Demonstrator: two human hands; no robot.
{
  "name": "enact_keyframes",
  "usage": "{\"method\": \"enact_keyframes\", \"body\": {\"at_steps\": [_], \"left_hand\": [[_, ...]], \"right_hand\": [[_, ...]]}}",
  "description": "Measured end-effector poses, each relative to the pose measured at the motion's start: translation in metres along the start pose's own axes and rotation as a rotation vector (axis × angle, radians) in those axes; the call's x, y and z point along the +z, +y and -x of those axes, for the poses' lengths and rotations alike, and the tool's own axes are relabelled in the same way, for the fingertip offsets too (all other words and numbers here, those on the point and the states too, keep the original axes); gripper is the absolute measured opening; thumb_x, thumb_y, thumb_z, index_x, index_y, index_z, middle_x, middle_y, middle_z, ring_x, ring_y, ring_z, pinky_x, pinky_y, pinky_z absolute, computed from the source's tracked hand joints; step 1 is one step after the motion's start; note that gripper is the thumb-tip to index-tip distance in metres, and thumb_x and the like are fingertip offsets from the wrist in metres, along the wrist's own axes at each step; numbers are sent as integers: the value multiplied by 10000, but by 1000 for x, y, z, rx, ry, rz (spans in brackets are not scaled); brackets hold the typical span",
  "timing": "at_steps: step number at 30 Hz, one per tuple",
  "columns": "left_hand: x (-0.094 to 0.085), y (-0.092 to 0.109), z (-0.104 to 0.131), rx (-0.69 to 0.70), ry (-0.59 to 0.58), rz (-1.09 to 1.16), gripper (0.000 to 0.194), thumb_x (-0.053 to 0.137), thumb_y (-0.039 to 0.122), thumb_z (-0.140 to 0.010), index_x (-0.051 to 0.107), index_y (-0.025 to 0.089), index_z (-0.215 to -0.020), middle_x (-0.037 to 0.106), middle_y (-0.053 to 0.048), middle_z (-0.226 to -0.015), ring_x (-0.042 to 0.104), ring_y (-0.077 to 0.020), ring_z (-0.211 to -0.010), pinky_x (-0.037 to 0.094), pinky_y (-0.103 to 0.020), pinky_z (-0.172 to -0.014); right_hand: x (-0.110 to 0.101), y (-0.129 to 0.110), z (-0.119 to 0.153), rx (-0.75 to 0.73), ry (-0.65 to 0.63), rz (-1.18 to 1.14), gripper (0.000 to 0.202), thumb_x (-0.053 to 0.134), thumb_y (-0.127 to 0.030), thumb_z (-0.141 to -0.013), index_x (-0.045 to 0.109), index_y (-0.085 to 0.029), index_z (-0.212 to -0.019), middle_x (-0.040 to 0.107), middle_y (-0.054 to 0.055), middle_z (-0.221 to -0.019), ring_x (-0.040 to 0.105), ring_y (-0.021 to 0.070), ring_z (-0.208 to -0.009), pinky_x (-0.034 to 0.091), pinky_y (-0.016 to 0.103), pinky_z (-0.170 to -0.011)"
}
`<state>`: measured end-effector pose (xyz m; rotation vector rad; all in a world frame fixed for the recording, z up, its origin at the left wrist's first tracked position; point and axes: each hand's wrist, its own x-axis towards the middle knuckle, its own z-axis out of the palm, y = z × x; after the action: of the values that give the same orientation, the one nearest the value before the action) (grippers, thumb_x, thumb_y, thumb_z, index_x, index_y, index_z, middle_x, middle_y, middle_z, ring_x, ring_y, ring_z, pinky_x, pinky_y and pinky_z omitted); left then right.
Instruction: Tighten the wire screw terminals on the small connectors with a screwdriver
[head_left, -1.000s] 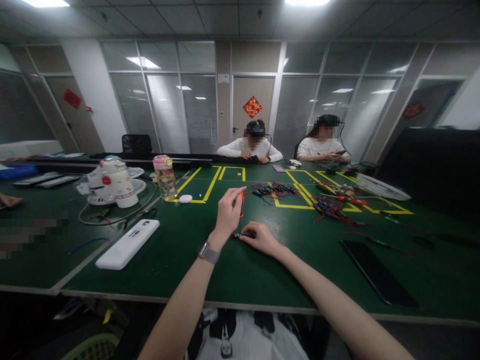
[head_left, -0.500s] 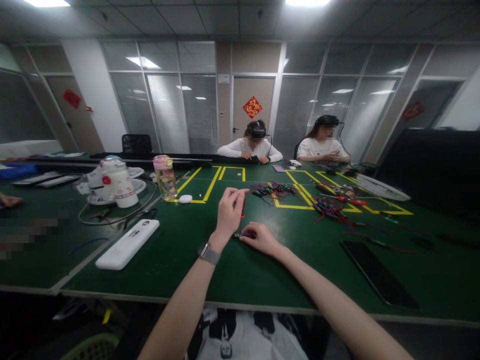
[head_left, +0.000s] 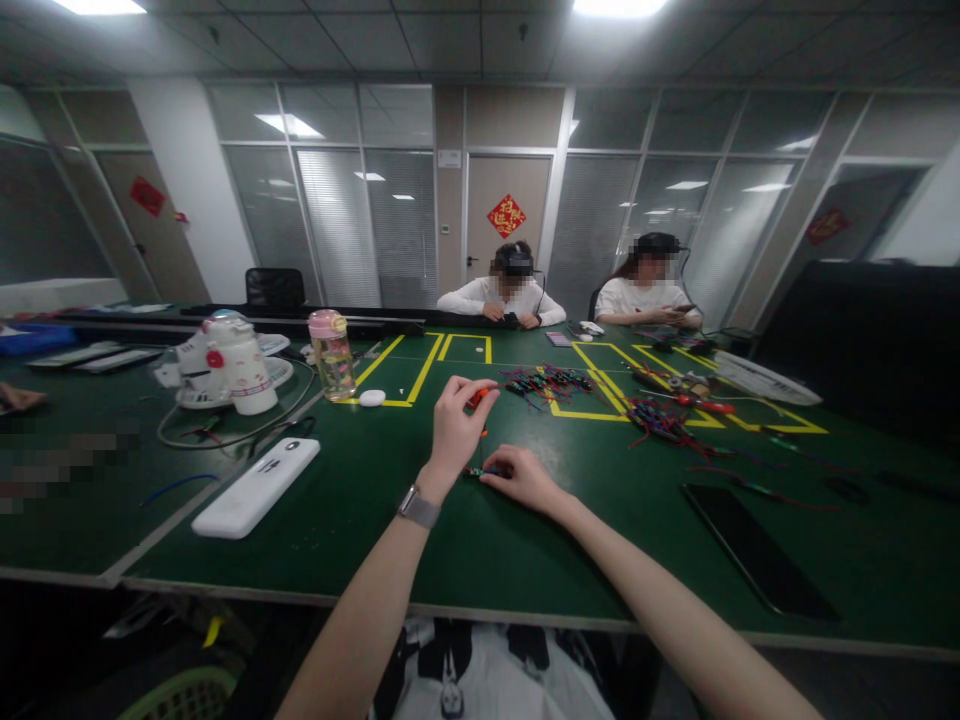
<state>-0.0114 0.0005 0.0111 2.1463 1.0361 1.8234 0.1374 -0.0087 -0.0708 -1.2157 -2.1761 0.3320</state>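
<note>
My left hand, with a watch on its wrist, holds a small orange and dark screwdriver upright between thumb and fingers. Its lower end points down at a small green circuit board on the table. Just to the right, my right hand rests on the green table top and pinches the board at its wire end. The screwdriver's tip is too small to make out. Beyond my hands lies a heap of small boards with red and blue wires.
A second wire heap and red-handled tools lie to the right, near a black phone. On the left are a white power bank, a pink-lidded bottle and a white jug. Two people sit across the table.
My left thumb and fingers have shifted on the screwdriver, so its orange handle now shows between them. My right hand and the board look unmoved.
</note>
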Motion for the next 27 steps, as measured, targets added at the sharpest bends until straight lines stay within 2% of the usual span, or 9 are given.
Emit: {"method": "enact_keyframes", "body": {"at_steps": [3, 6, 9, 13, 16, 21, 24, 27], "left_hand": [[0, 2, 0, 23, -33, 5, 264, 441, 224, -933, 665, 211, -1073, 631, -52, -965, 603, -152, -879, 503, -284, -787], [0, 1, 0, 36, -52, 36, 297, 409, 174, -933, 634, 192, -1127, 654, -69, -1053, 613, -165, -951, 503, -310, -835], [1, -1, 0, 32, -46, 24, 265, 459, 193, -919, 640, 201, -1111, 652, -58, -986, 616, -160, -879, 513, -297, -780], [1, -2, 0, 20, 6, -31, 169, 611, 263, -847, 691, 232, -992, 560, -13, -833, 567, -130, -737, 496, -260, -715], [1, -2, 0, 7, 7, -25, 185, 599, 294, -857, 697, 235, -1004, 527, -5, -809, 546, -119, -705, 481, -241, -680], [0, -1, -1, -13, -40, 12, 302, 421, 184, -933, 635, 197, -1146, 616, -53, -967, 599, -145, -870, 492, -264, -755], [0, -2, -2, 2, -52, 47, 311, 418, 137, -918, 623, 186, -1147, 647, -71, -1082, 611, -167, -980, 502, -297, -820], [1, -3, -2, 11, -47, 47, 285, 451, 150, -908, 630, 185, -1126, 660, -69, -1054, 624, -166, -929, 516, -298, -796]], "right_hand": [[-1, -1, 0, 1, -5, 16, 107, 697, -253, -777, 712, -185, -858, 603, 1, -726, 527, 118, -627, 389, 223, -588], [-2, -2, 0, 9, -4, 27, 111, 698, -257, -774, 714, -187, -859, 607, 3, -730, 531, 120, -628, 389, 226, -592], [-1, -2, 1, 9, -5, 28, 111, 693, -257, -777, 713, -188, -862, 617, 9, -746, 539, 123, -636, 395, 228, -601], [0, -1, 1, 11, -5, 22, 106, 692, -255, -779, 712, -188, -859, 621, 9, -752, 539, 122, -634, 397, 226, -599], [0, -1, 1, 12, 0, 19, 99, 695, -242, -775, 711, -184, -853, 622, 9, -751, 538, 121, -635, 397, 226, -602], [1, 0, 0, 11, 5, 14, 96, 700, -251, -775, 716, -188, -845, 602, 2, -724, 533, 125, -631, 394, 231, -595], [1, 0, 0, 32, 33, -2, 73, 723, -242, -752, 718, -179, -789, 590, 11, -756, 541, 129, -659, 411, 233, -610], [3, -2, -1, 39, 69, -27, 70, 738, -218, -733, 725, -180, -791, 588, 24, -841, 550, 129, -693, 427, 233, -632]]}}
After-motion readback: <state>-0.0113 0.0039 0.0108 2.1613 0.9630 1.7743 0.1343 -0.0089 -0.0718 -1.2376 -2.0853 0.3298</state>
